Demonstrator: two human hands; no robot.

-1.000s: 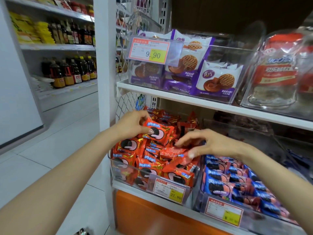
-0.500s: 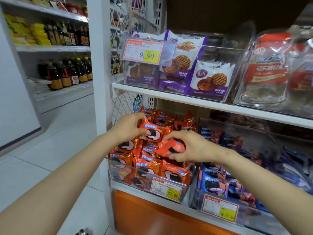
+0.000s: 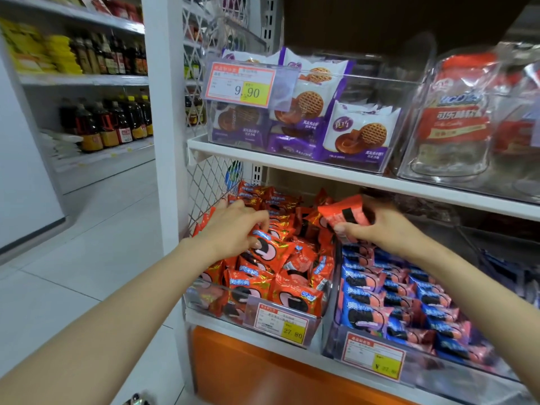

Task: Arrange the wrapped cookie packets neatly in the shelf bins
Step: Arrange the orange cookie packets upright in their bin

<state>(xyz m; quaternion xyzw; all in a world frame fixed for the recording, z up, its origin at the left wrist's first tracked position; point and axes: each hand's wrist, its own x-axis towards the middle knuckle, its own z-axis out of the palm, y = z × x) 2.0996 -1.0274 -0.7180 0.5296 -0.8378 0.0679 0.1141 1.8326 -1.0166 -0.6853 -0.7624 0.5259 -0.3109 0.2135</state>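
While the R hand [image 3: 382, 229] pinched it by thumb & fingers, a glossy orange-red cookie packet [image 3: 344, 214] w/ a black stripe hung above the clear bin [image 3: 222, 287] of like packets; L hand [image 3: 233, 229] lay curled on that pile, grip unclear. Upper shelf [image 3: 292, 165] sat close overhead, blue packets [image 3: 380, 287] just right

Bright even store light, glare on clear bins [image 3: 415, 83], motion blur throughout, wide-angle bending at edges
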